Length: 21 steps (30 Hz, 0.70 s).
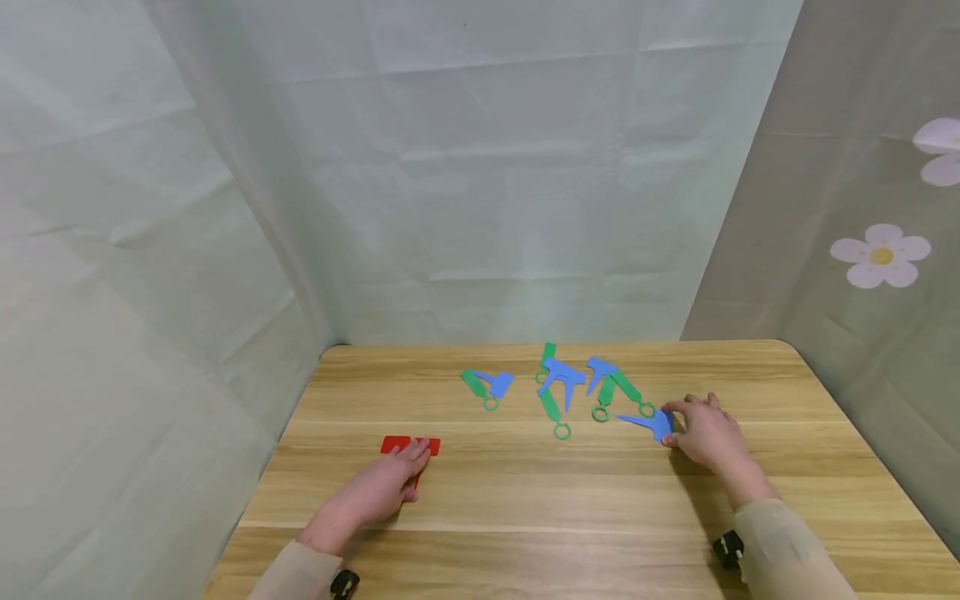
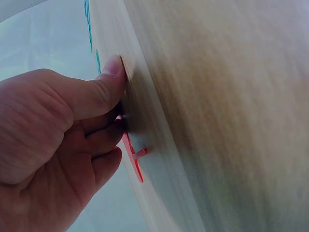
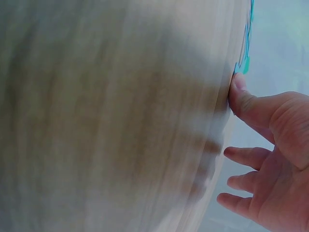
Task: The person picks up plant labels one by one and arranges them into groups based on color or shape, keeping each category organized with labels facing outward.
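On the left of the table, red T-shaped plant labels lie side by side, seen edge-on in the left wrist view as a red label. My left hand rests its extended fingers on them, its thumb down on the wood; part of the red is hidden beneath. At the right, a blue T-shaped plant label lies flat with its point to the left. My right hand pinches its wide end between thumb and index finger, the other fingers spread. In the right wrist view the thumb meets a blue edge.
Toward the back middle lie green ring tags and more blue T-shaped labels, some overlapping. Left of them, a blue label touches a green ring tag. Cloth curtains enclose the wooden table.
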### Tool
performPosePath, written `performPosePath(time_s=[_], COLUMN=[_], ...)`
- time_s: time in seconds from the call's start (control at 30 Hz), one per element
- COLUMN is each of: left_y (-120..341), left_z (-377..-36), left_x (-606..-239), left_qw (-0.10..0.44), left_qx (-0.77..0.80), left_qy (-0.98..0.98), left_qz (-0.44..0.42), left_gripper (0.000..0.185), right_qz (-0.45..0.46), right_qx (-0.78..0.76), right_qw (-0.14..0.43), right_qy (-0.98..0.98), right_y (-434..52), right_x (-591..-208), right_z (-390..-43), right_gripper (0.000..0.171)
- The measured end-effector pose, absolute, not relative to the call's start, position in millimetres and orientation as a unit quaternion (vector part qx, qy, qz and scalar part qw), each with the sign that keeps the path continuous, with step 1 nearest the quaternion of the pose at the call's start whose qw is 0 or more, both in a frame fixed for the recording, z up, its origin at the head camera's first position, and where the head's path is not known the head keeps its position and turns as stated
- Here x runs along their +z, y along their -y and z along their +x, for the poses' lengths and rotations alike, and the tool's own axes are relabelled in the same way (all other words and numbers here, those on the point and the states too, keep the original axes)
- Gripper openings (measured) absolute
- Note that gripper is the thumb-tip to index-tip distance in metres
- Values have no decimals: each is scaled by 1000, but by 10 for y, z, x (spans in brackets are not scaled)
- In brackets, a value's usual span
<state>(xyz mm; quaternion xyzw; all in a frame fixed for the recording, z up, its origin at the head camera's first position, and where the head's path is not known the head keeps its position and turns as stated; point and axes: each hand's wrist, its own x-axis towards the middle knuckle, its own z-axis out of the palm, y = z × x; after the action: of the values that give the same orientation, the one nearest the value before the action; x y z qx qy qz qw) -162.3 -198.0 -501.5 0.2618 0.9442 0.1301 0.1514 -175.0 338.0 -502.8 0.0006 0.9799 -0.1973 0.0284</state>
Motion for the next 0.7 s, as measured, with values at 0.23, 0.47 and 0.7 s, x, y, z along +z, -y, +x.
performPosePath(time_s=[0.23,0.47,0.7], left_y=[1971,1974,1984], left_z=[-1625,-1615,-1600], left_x=[-5010,-5006,-5001], left_qw=[150,147,144], left_qx=[123,127,137], left_qy=[-946,-945,-941], left_qz=[261,262,275], left_gripper=[65,66,64], right_qz=[-22,-36,-38], right_qx=[-204,-213,-265], right_qw=[-2,-24,-13], right_qy=[-979,-976,-964], right_y=[-3375,-3429,-3513], right_x=[-4998,-5008,-5023], right_z=[-1734,-1711,-1667], right_gripper=[52,50,41])
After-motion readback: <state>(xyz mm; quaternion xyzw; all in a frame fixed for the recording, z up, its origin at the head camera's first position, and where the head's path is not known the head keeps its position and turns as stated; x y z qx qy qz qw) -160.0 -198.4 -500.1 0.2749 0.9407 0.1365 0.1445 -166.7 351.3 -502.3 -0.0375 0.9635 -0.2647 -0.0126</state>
